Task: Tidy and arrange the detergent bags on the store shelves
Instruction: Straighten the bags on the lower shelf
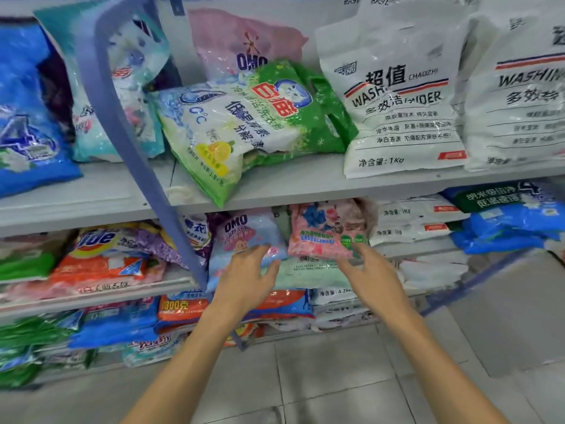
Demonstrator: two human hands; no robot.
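Your left hand (247,278) was spread at the OMO bag (244,232), your right hand (368,272) spread by the pink bag (325,229), likely to straighten both

Just right of the blue post (134,142), the green bag (260,123) lies tilted, one corner overhanging the edge. Further right of it you have a bare strip of shelf (293,182). One level down, right of the post, the OMO bag (244,237) and pink bag (327,231) fill the opening, with only a narrow dark gap between them.
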